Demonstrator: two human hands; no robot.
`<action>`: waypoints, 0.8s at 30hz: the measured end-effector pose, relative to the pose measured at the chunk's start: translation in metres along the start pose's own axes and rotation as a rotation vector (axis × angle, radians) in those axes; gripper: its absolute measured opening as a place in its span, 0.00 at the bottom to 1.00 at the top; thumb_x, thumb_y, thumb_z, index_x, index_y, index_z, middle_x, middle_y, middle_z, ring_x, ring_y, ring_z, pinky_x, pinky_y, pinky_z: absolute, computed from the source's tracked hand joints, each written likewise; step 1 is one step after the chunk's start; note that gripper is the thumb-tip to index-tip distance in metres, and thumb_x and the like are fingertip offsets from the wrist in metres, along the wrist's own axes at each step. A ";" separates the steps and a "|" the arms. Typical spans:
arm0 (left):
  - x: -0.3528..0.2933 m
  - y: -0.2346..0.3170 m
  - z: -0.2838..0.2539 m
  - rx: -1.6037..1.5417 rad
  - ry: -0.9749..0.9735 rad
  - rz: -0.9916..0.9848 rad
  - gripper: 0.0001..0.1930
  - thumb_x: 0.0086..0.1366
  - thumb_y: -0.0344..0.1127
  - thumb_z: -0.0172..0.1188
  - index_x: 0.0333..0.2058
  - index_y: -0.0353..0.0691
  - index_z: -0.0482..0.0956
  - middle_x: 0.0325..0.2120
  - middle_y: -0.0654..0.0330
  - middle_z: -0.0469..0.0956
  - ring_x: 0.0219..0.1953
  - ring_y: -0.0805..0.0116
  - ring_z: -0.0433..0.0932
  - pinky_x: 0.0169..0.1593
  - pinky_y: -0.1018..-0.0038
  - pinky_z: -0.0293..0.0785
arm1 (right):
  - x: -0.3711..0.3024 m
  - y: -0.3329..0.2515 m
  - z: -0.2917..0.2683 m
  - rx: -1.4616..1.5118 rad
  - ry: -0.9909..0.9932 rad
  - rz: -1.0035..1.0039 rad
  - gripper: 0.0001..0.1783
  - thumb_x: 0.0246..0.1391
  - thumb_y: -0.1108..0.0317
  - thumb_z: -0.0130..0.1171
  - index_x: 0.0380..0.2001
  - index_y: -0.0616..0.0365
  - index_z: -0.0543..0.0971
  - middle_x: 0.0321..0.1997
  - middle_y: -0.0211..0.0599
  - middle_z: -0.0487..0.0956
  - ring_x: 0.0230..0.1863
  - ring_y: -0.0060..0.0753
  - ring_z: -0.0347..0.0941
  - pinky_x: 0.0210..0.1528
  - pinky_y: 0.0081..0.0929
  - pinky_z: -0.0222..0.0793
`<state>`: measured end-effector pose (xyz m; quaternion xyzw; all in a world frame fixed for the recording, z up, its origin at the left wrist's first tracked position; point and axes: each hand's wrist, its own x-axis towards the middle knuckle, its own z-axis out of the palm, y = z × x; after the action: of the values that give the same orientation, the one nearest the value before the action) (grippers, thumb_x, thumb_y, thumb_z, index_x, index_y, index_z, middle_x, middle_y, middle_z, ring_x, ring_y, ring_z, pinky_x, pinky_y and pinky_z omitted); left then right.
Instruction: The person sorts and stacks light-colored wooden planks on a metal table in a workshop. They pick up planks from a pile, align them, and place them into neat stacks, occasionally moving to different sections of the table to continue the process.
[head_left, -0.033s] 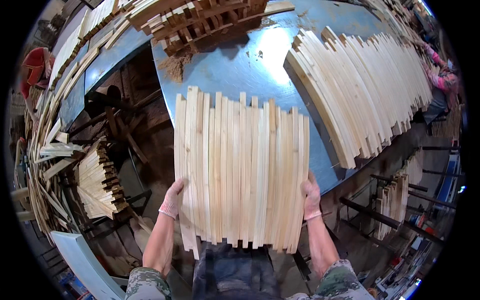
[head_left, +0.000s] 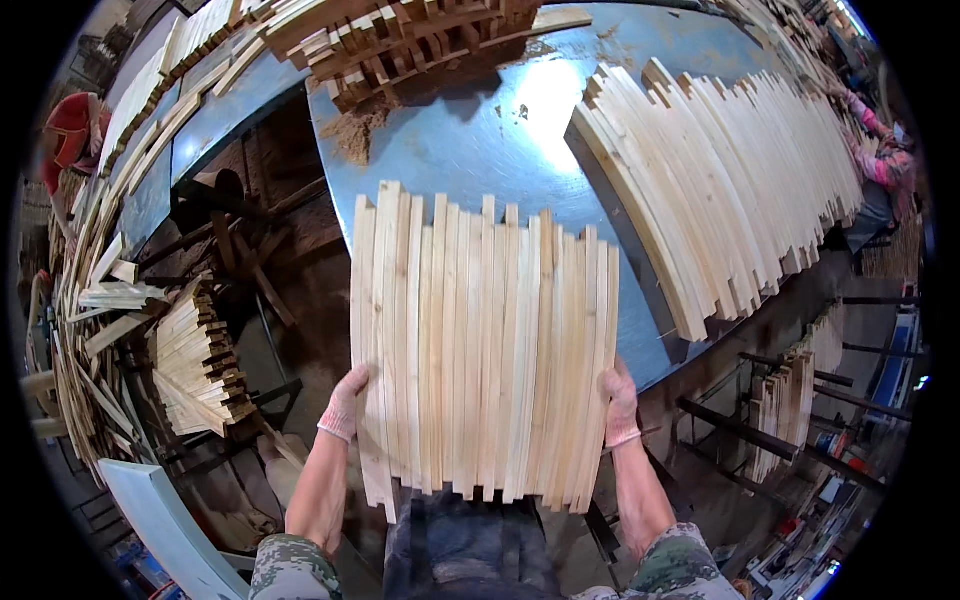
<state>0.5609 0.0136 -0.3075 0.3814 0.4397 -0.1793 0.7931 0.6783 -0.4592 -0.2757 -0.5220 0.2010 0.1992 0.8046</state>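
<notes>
In the head view, the left hand [head_left: 343, 403] and right hand [head_left: 621, 402], both gloved, press inward on opposite sides of a row of wooden sticks [head_left: 485, 350], holding it between them before the person's body. Its far ends overlap the blue table [head_left: 450, 150] (whether they touch, I cannot tell). Even, level pressure should stop middle sticks slipping out.

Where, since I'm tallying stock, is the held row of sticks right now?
In the head view, the held sticks are near centre, between the left hand and right hand, left of the larger row on the blue table.
</notes>
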 end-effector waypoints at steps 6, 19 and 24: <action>-0.063 -0.021 0.005 -0.045 -0.141 -0.019 0.36 0.60 0.46 0.72 0.63 0.30 0.76 0.54 0.47 0.84 0.54 0.52 0.85 0.62 0.54 0.80 | -0.029 0.011 -0.025 -0.022 -0.046 0.235 0.42 0.60 0.55 0.69 0.72 0.63 0.68 0.63 0.42 0.80 0.62 0.42 0.78 0.65 0.40 0.76; -0.217 -0.037 -0.051 -0.256 -0.084 0.231 0.19 0.64 0.41 0.70 0.47 0.31 0.85 0.41 0.54 0.87 0.41 0.62 0.87 0.53 0.63 0.85 | -0.041 -0.040 0.093 -0.089 -0.341 0.371 0.18 0.58 0.61 0.65 0.46 0.60 0.77 0.39 0.30 0.78 0.36 0.29 0.73 0.42 0.31 0.71; -0.287 -0.054 -0.094 -0.378 -0.064 0.541 0.12 0.65 0.40 0.69 0.39 0.36 0.86 0.37 0.61 0.87 0.39 0.67 0.86 0.50 0.65 0.85 | -0.035 -0.060 0.176 -0.280 -0.621 0.247 0.08 0.59 0.63 0.62 0.30 0.53 0.76 0.27 0.22 0.71 0.27 0.19 0.62 0.31 0.24 0.58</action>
<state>0.3166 0.0355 -0.1224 0.3244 0.3228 0.1106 0.8822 0.7006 -0.3239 -0.1460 -0.5134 -0.0209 0.4696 0.7180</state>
